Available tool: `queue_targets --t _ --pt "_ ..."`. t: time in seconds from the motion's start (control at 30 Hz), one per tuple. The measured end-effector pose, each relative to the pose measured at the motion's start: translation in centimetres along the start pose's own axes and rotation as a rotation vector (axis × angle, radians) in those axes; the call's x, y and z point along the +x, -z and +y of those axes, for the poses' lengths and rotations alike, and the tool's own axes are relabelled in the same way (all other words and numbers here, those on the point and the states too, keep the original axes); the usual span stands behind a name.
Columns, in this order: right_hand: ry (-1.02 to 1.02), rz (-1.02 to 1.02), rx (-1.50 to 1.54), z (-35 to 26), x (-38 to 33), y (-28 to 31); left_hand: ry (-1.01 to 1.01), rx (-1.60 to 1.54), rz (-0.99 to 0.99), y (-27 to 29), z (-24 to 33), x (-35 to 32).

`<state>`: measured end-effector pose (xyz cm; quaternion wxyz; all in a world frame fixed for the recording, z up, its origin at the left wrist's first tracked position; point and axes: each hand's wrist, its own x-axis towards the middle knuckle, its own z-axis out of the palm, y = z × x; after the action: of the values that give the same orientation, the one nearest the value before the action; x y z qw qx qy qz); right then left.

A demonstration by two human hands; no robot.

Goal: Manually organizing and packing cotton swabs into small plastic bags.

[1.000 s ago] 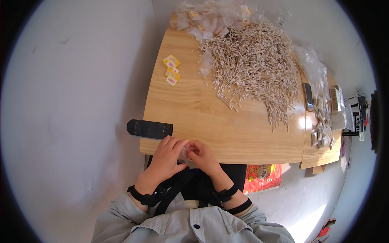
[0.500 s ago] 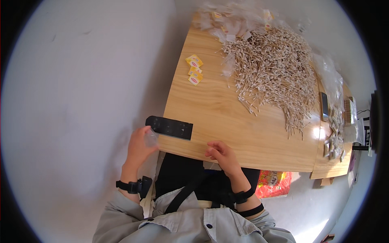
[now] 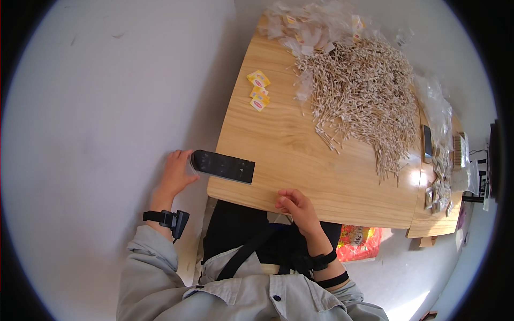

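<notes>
My left hand point(image 3: 175, 172) is just off the table's left edge, thumb and fingers closed round a clear plastic piece point(image 3: 190, 162). That piece sits against the rounded left end of a flat black strip point(image 3: 225, 166); whether it is a bag or a stiff case I cannot tell. The strip lies at the table's near left corner, its rounded end jutting past the edge. Over the table's front edge hovers my right hand point(image 3: 298, 209), its fingers curled in against the thumb. What they hold, if anything, is hidden.
A big heap of cotton swabs point(image 3: 364, 101) covers the far right of the wooden table point(image 3: 267, 139). Clear bags point(image 3: 316, 24) lie behind it. Several yellow cards point(image 3: 259, 92) sit at left, a phone point(image 3: 426, 143) and small filled packs point(image 3: 440, 195) at right. A wall point(image 3: 118, 107) stands left.
My left hand has moved left and slightly up, carrying the clear plastic from in front of the black strip to its rounded end. My right hand has barely shifted.
</notes>
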<state>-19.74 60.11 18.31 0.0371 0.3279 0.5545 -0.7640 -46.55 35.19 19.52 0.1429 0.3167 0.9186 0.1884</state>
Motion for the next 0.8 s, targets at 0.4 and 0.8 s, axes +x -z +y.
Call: queue_targets --t 0.4,0.8 --pt "0.01 0.007 0.028 1.0 0.2 0.3 -0.214 0.201 -0.149 1.7 2.4 2.1" --pt "0.024 0.013 -0.018 1.5 0.8 0.2 -0.392 0.258 -0.184 0.9 7.1 2.4"
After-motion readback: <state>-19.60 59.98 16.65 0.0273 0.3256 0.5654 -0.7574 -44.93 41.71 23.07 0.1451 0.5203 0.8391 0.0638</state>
